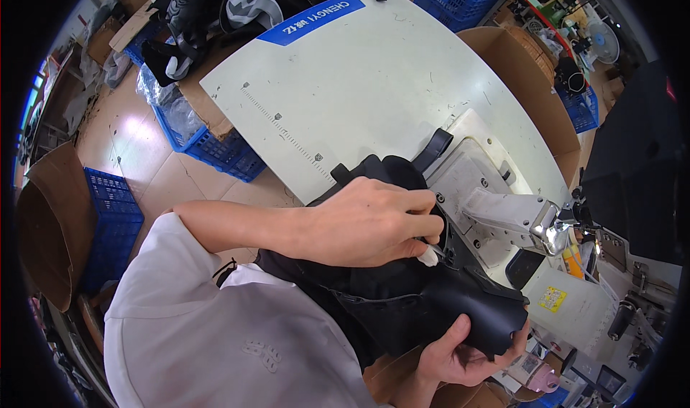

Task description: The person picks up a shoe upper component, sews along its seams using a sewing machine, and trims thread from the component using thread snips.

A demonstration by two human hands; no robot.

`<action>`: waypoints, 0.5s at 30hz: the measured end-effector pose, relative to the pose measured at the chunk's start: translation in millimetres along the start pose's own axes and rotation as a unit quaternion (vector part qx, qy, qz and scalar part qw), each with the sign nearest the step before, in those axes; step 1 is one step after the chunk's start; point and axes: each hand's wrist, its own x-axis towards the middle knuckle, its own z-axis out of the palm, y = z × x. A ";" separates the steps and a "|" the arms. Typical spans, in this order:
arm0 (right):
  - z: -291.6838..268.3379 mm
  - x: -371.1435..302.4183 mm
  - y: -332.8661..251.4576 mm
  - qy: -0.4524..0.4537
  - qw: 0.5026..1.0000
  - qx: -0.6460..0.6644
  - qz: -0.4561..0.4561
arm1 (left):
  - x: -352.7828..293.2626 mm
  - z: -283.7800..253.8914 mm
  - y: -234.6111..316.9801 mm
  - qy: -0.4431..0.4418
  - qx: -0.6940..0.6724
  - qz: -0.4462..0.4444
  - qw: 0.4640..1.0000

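Note:
A black bag-like piece (388, 289) of soft fabric with a smooth, stiff, curved panel (471, 304) lies in front of me, against the edge of a white sewing machine (503, 210). My left hand (377, 225) reaches across the piece with its fingers pinched together. Between them a small white object (429, 256) with a thin metal tip shows; its kind is hard to make out. At the lower right, my right hand (471, 354) grips the curved panel's edge, thumb on top and fingers underneath. A black strap (433, 148) sticks up behind the left hand.
The white table top (374, 77) carries a printed scale and a blue label. Blue crates (215, 149) and a cardboard box (528, 70) stand around it. Dark strapped goods (230, 13) are heaped at the far left. A dark screen-like panel (632, 164) rises at right.

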 end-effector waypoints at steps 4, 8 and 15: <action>2.6 -1.7 -2.5 0.012 0.999 -0.029 -0.033 | -0.7 5.8 2.2 -0.011 -0.023 -0.004 1.000; -2.5 -5.4 0.4 -0.004 1.000 -0.016 -0.013 | -1.6 0.5 -0.6 -0.033 -0.025 0.009 0.999; -1.1 -14.3 10.3 0.041 0.999 -0.003 -0.023 | -2.3 -20.2 -5.8 -0.012 0.037 0.014 0.999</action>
